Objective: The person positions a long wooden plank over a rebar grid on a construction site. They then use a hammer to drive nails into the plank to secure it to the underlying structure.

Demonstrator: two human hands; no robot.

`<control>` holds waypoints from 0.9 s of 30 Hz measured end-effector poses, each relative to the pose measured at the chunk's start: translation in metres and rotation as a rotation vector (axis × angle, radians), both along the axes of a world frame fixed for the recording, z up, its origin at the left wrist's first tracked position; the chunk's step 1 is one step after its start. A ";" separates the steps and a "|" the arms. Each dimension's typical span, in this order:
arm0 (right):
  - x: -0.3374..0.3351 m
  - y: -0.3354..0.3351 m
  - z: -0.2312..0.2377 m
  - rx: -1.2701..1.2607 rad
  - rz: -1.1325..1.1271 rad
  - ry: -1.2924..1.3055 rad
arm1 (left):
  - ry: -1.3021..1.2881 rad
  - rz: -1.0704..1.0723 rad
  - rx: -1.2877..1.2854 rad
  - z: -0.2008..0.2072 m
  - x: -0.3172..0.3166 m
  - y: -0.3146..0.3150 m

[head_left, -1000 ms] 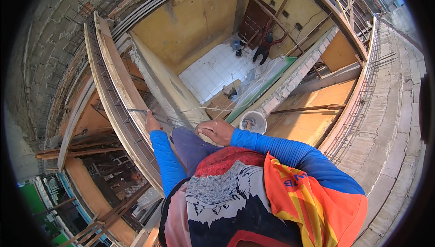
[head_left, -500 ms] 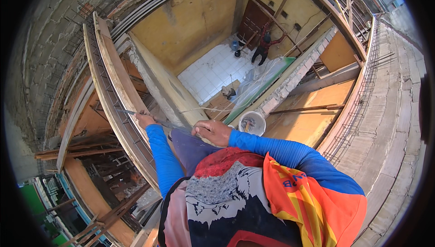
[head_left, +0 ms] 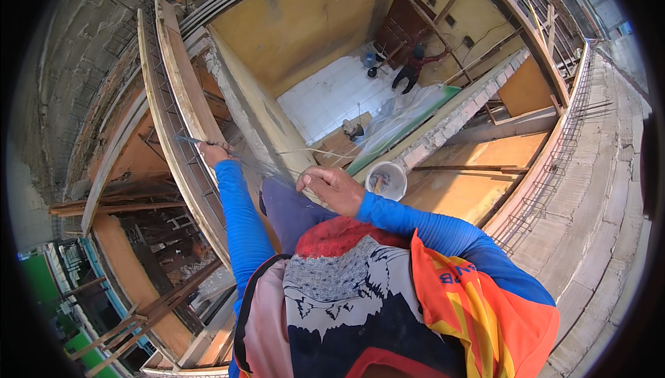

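A bundle of thin grey wire (head_left: pixel 260 166) stretches between my two hands above the bent knee of my purple trousers. My left hand (head_left: pixel 216 153) is closed around its left part, and the strands stick out beyond the fingers over the reinforcing bars. At the other end, my right hand (head_left: pixel 334 189) has its fingers curled and pressed together on the wire. Below the left hand, a steel rebar cage (head_left: pixel 181 128) lies between two long form boards (head_left: pixel 181 76). A white bucket (head_left: pixel 404 182) with something grey inside stands just past my right hand.
Broken wall tops (head_left: pixel 239 104) border a deep room with a white tiled floor (head_left: pixel 312 94). Another person (head_left: pixel 413 69) stands down there near a brown door (head_left: pixel 404 24). Orange-brown panels (head_left: pixel 478 187) and rebar (head_left: pixel 554 163) lie to the right, with a drop and timbers (head_left: pixel 166 302) lower left.
Both hands have moved slightly farther from my body, still holding the wire. My view has shifted a little. The person below has changed arm position.
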State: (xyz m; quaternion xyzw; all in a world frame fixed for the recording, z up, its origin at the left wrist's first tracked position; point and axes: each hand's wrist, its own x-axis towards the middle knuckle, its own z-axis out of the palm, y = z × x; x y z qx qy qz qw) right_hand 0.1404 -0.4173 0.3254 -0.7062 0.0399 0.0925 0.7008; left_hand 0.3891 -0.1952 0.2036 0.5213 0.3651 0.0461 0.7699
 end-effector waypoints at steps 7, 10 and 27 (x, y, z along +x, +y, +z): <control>0.003 -0.020 0.010 0.283 -0.210 0.146 | -0.175 -0.138 -0.298 0.015 -0.001 -0.023; 0.006 -0.024 0.008 0.362 -0.262 0.162 | -0.119 -0.137 -0.416 0.015 -0.010 -0.033; -0.052 -0.101 0.062 0.346 -0.318 0.196 | -0.006 0.369 -0.312 -0.050 0.045 0.157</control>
